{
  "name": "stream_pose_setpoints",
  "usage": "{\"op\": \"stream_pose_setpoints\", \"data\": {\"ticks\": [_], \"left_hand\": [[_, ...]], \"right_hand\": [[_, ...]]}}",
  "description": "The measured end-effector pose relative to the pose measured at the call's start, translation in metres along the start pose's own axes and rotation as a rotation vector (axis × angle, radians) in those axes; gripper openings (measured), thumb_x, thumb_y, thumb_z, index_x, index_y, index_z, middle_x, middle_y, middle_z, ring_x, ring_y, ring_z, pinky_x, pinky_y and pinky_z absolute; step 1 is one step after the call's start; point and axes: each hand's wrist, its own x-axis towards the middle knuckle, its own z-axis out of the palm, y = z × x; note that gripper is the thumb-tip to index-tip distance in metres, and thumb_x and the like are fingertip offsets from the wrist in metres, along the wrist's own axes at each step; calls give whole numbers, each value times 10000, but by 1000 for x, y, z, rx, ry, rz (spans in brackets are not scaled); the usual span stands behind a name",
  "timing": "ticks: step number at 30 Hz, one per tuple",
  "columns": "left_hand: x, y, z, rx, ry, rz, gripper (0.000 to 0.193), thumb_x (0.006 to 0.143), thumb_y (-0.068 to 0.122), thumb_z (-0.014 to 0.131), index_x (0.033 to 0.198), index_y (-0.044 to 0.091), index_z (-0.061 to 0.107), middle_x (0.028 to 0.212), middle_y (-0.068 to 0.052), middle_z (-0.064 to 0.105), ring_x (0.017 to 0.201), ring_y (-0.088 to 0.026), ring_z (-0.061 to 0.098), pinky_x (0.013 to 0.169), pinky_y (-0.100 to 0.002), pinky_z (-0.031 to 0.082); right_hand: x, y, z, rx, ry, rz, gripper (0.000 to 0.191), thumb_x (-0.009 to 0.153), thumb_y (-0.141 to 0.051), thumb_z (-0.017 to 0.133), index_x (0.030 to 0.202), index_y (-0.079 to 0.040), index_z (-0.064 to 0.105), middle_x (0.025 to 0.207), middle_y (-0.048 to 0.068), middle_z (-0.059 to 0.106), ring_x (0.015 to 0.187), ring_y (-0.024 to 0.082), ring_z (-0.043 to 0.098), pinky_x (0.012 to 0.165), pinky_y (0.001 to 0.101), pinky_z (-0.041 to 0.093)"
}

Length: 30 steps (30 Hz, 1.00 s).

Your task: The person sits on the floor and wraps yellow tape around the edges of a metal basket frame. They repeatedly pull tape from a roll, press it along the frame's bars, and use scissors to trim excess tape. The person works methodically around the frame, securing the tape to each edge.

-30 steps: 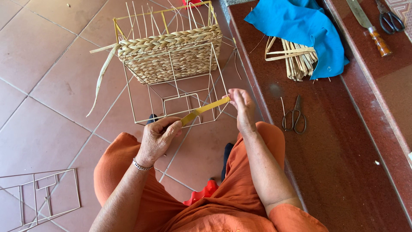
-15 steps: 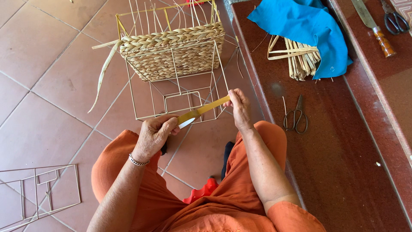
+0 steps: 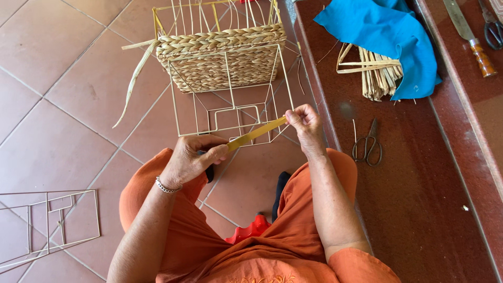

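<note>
Both hands have drifted a little lower against the wire frame (image 3: 230, 99) since the earlier picture, and the yellow strip (image 3: 255, 134) is stretched between them as before. Its long axis rises from the left hand (image 3: 191, 160), closed around the lower end, up to the right hand (image 3: 305, 126), which pinches the upper end just beside the frame's near right corner (the right hand is the nearer one to the frame). A half-woven basket wall (image 3: 222, 57) covers the frame's far part
</note>
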Motion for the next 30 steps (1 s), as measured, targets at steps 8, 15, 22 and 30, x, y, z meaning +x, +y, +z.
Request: {"op": "stream_pose_setpoints", "data": {"ticks": [8, 15, 22, 30], "left_hand": [[-14, -4, -50, -62, 102, -183, 267, 923, 248, 726, 966, -3, 807, 667, -33, 711, 593, -74, 636, 532, -226, 505], [-19, 7, -84, 95, 112, -226, 272, 874, 271, 769, 829, 5, 808, 615, -23, 672, 551, -64, 586, 487, -247, 438], [-14, 0, -81, 725, 330, -287, 462, 717, 491, 864, 678, 47, 743, 559, -82, 627, 506, -220, 601, 544, -356, 489], [3, -13, -79, 742, 357, -309, 506, 719, 539, 844, 619, 63, 701, 523, -61, 612, 498, -230, 615, 553, -376, 505]], "right_hand": [[3, 3, -6, 37, -5, -10, 201, 936, -148, 809, 921, -79, 621, 853, 36, 680, 793, 98, 651, 758, 233, 572], [3, -1, -13, 44, -22, -14, 216, 930, -133, 823, 930, -71, 616, 877, 30, 689, 796, 98, 659, 781, 234, 573], [4, -4, -18, 43, -47, -21, 189, 947, -112, 812, 948, -67, 628, 882, 35, 683, 789, 102, 661, 798, 247, 574], [3, -8, -20, 22, -33, -36, 173, 970, -110, 794, 942, -79, 625, 884, 37, 685, 798, 104, 672, 808, 258, 579]]}}
